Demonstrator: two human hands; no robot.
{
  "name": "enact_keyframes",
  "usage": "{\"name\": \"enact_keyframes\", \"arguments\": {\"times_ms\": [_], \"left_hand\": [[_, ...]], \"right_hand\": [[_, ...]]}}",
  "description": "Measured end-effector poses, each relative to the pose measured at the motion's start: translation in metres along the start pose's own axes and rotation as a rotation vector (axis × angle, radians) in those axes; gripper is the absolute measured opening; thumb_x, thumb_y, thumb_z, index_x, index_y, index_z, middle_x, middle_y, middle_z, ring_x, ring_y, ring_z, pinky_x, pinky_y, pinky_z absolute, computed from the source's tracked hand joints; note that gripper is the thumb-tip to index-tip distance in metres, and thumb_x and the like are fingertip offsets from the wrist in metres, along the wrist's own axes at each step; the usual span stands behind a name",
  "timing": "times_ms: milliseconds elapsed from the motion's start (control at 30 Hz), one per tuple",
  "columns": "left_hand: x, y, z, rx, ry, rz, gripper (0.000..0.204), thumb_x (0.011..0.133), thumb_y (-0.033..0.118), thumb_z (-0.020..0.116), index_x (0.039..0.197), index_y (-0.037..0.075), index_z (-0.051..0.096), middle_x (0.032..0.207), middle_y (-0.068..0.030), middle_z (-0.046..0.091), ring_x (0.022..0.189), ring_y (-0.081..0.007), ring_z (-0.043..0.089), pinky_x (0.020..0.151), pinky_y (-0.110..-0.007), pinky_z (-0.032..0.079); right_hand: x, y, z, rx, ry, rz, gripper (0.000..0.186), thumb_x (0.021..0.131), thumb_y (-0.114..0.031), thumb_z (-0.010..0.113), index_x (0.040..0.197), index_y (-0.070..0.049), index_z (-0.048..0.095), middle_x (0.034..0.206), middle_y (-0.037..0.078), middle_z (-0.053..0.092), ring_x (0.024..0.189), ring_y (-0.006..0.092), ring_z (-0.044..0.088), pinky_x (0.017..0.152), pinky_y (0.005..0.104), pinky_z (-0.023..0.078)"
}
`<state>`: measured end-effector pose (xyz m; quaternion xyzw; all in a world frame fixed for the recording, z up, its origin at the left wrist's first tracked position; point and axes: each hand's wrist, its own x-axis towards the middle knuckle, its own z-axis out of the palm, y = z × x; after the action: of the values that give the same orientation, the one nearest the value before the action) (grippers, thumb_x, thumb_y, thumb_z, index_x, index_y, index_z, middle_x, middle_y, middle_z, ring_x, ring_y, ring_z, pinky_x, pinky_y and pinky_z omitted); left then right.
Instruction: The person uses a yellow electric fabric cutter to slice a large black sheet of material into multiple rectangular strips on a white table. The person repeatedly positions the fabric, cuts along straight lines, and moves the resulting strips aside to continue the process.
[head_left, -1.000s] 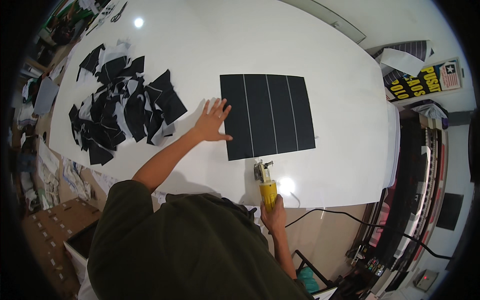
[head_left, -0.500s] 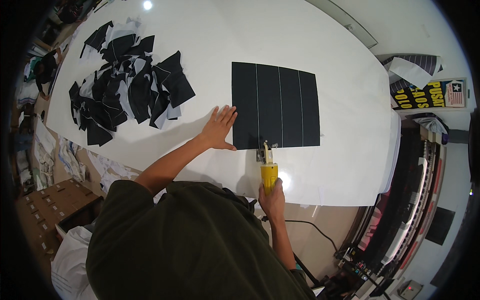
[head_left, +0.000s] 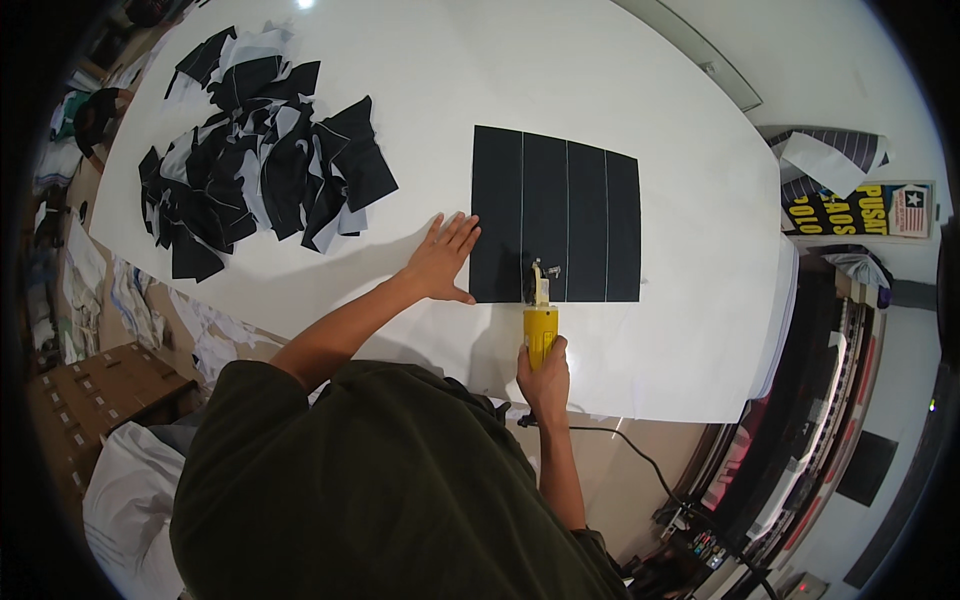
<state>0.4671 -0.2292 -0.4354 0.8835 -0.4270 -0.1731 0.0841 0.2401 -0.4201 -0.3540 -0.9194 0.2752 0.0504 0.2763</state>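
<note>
In the head view, the right hand (head_left: 545,385) is gripping a yellow electric cloth cutter (head_left: 541,333) at lower centre, whose front is overlapping the white-lined black fabric (head_left: 588,220), lying centrally on the worktop (head_left: 700,330). The left hand (head_left: 443,262) is resting, fingers wide, at the fabric's left edge. Fabric scraps (head_left: 275,150) are lying upper left.

Black rectangular fabric panel (head_left: 546,215), thin white lines (head_left: 567,215). Yellow cylindrical power cutter (head_left: 541,328). Black-and-grey fabric scraps (head_left: 284,155). Flat white tabletop (head_left: 700,260).
</note>
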Motion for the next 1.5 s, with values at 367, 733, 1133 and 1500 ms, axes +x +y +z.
{"name": "enact_keyframes", "arguments": {"times_ms": [367,733,1133,1500], "left_hand": [[-0.003,-0.003,0.008,-0.013,0.083,0.011,0.136,0.069,0.079,0.076,0.164,-0.003,0.025,0.173,-0.0203,0.017,0.161,-0.0376,0.012,0.129,-0.06,0.006],[-0.004,-0.004,0.006,-0.058,0.092,0.009,0.135,0.068,0.076,0.079,0.163,-0.004,0.025,0.173,-0.02,0.018,0.161,-0.037,0.012,0.129,-0.06,0.005],[-0.007,-0.004,0.002,-0.072,0.137,0.009,0.135,0.065,0.074,0.081,0.162,-0.003,0.028,0.172,-0.0193,0.021,0.161,-0.0356,0.015,0.129,-0.059,0.005],[-0.01,-0.005,0.001,-0.082,0.158,0.015,0.134,0.064,0.073,0.082,0.161,-0.004,0.03,0.171,-0.0207,0.022,0.16,-0.0371,0.017,0.129,-0.058,0.007]], "right_hand": [[0.063,-0.023,0.0,-0.027,-0.018,-0.026,0.048,0.095,-0.024,0.071,0.12,0.005,0.042,0.103,0.036,0.065,0.092,0.0551,0.067,0.077,0.0582,0.056],[0.128,-0.048,0.002,-0.075,0.011,-0.077,0.048,0.095,-0.03,0.072,0.113,0.004,0.042,0.099,0.038,0.069,0.089,0.0546,0.071,0.076,0.0547,0.059],[0.188,-0.078,0.0,-0.099,0.022,-0.086,0.051,0.095,-0.034,0.071,0.114,0.003,0.042,0.099,0.038,0.069,0.09,0.0542,0.072,0.075,0.0534,0.061],[0.24,-0.109,-0.002,-0.117,0.016,-0.077,0.056,0.094,-0.038,0.07,0.119,0.004,0.042,0.104,0.04,0.068,0.099,0.0565,0.07,0.084,0.0575,0.059]]}}
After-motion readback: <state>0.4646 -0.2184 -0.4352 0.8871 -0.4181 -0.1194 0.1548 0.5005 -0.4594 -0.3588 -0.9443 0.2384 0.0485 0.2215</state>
